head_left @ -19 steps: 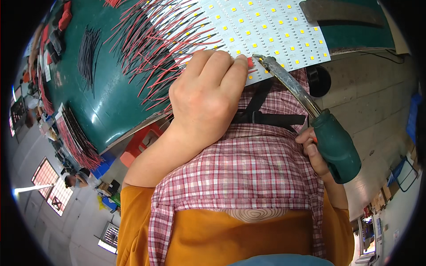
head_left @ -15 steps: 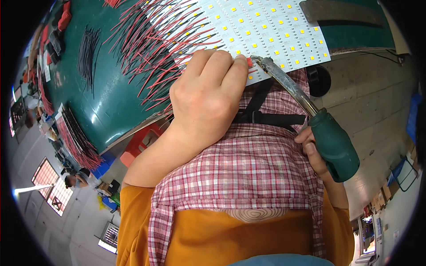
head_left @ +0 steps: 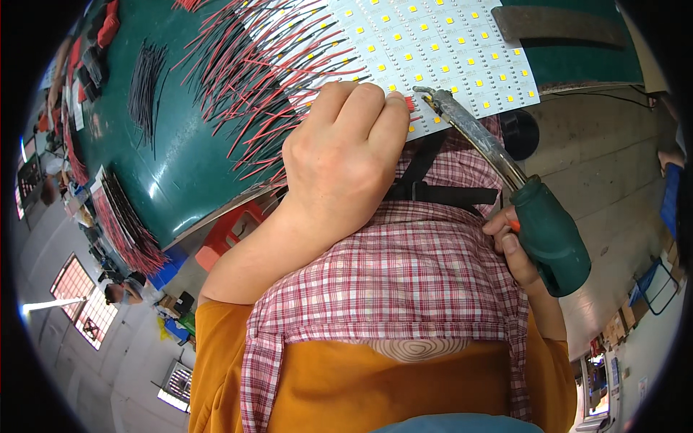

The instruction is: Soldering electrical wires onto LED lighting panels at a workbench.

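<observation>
No clear label or lit screen can be made out. At about four o'clock, close to the rim, a few brown cardboard cartons [head_left: 612, 330] are seen on the floor, small and blurred. Slightly lower, between four and five o'clock, a small pale rectangular sheet [head_left: 642, 390] is fixed to the wall; whether it is a sign cannot be told. At nine o'clock, at the far left rim, a dark rectangular panel [head_left: 29, 173] is seen; whether it is a screen cannot be told.
</observation>
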A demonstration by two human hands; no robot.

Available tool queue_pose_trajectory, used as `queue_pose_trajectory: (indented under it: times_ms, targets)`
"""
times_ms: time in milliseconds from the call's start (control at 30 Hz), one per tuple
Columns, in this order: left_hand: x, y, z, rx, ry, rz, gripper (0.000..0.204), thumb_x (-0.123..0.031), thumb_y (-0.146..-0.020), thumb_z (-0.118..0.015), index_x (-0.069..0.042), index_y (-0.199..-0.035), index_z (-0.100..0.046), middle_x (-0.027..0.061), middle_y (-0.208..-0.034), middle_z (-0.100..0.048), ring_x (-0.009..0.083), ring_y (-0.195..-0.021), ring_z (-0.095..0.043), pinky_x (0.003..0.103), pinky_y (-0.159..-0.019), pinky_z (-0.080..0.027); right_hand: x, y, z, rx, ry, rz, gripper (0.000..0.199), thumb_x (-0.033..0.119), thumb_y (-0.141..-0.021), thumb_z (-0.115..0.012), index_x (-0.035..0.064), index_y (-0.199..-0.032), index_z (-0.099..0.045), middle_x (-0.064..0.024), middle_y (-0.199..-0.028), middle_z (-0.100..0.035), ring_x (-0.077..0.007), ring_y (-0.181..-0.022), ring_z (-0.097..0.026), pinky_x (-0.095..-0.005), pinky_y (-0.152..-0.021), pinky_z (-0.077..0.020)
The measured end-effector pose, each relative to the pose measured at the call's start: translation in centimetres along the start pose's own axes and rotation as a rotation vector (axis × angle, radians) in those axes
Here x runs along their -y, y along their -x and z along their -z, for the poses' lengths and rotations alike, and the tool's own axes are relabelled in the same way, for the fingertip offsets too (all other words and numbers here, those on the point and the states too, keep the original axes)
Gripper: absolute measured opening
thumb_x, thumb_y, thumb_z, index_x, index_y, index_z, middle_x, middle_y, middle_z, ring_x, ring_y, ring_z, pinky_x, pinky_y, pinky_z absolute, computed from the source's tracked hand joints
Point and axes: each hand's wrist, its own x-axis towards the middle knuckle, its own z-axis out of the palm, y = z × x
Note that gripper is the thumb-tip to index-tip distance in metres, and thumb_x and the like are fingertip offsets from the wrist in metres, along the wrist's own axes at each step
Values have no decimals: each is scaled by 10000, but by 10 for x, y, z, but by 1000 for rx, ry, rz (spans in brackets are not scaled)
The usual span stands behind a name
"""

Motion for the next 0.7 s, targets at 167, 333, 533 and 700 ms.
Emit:
queue_pose_trajectory:
  times_ms: [167,333,533,700]
  targets:
    - [-5,-3,5,48,65,74,267,46,-633,-682,-45,-882,-655,52,-752,-574,220,-694,-575,317,-594,-474,-9,8,-1,-1,-130,-112,167,113,-846,-618,11,-978,-633,-70,-820,-677,-148,-740,-661,-283,-674,-527]
    - [-1,-1,3,30,32,38,223,-6,-637,-664,-49,-855,-641,39,-756,-556,198,-705,-568,287,-556,-466,1,0,10,128,-4,-89,145,65,-835,-601,1,-965,-612,-68,-824,-662,-143,-769,-622,-295,-715,-499]
    - [0,-2,1,5,13,-5,187,-59,-648,-649,-56,-834,-628,27,-768,-545,177,-723,-564,256,-526,-460,-4,4,5,103,-166,-91,358,263,-888,-540,18,-1139,-469,-87,-846,-589,-80,-613,-468,-237,-584,-431]
    - [0,-4,5,45,60,38,199,-49,-653,-648,-55,-851,-640,34,-772,-550,193,-722,-564,277,-557,-470,4,-6,3,30,-203,-79,75,47,-830,-595,18,-886,-635,-63,-827,-651,-157,-750,-597,-284,-695,-485]
